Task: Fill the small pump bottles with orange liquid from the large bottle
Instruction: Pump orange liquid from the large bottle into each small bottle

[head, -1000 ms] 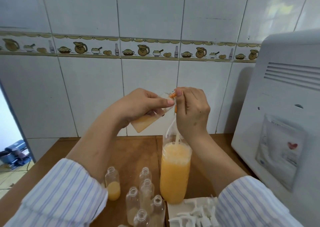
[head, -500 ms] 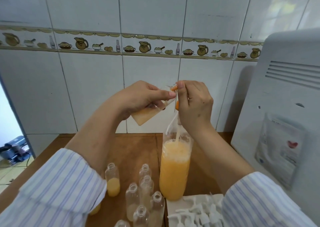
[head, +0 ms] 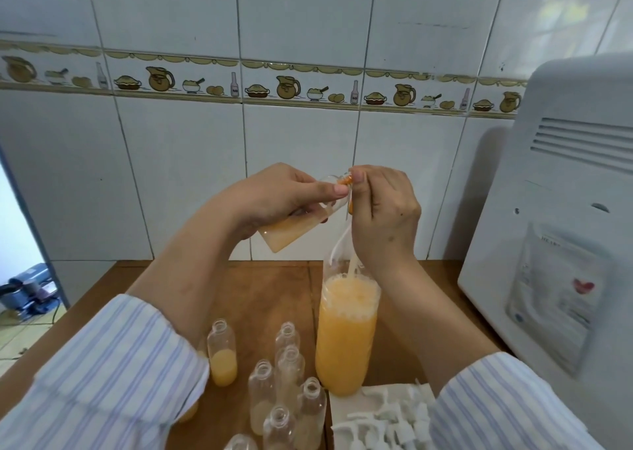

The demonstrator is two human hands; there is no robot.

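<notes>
Both hands sit a little higher against the tiles than half a second ago; grip and pose otherwise unchanged.

Head view: left hand (head: pixel 274 199) wrapped around a small bottle (head: pixel 294 225), tilted with its neck up toward the right, orange liquid pooled at its low end. Right hand (head: pixel 383 216) pinched shut on an orange tip (head: pixel 346 179) at that neck; a pale tube (head: pixel 342 244) hangs from the fingers down into the large bottle (head: pixel 346 336). Large bottle upright on the tabletop (head: pixel 267 292), nearly full, foamy on top. Left of it, a cluster of open small bottles (head: pixel 284 377), one partly filled (head: pixel 223 353). White pump heads (head: pixel 383 418) lie piled just beside the large bottle's base.
</notes>
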